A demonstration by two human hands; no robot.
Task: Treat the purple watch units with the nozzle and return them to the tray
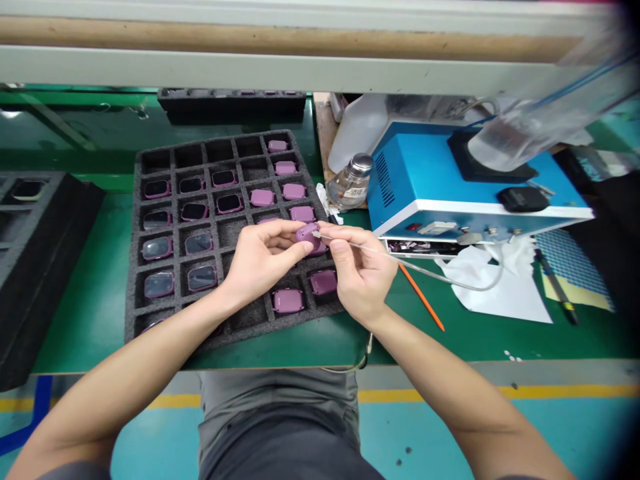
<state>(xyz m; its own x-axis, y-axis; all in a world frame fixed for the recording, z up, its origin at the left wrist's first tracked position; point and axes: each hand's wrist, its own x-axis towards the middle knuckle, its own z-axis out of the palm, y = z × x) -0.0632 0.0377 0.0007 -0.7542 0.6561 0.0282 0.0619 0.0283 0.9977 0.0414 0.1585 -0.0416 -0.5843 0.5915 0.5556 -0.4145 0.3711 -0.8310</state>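
Observation:
Between the thumb and fingers of my left hand [265, 257] is a purple smartwatch case [307, 232], held above the foam tray [240, 320]. My right hand [364, 270] is closed on a thin dispensing needle [343, 241], its tip at the case's right edge; whether they touch I cannot tell. A clear tube [450, 279] runs from the needle toward a blue machine. Dark-screened purple watches [159, 285] fill several left compartments of the tray. Purple cases, backs or lids up, such as this purple case [288, 301], lie in the right ones.
The blue machine [410, 173] stands at the back right, beside a glass bottle [353, 180] with a metal cap. White tissue [500, 280], an orange stick [423, 298] and a black pen [556, 287] lie at right. Another foam tray [45, 267] is at far left. A shelf beam [300, 67] crosses overhead.

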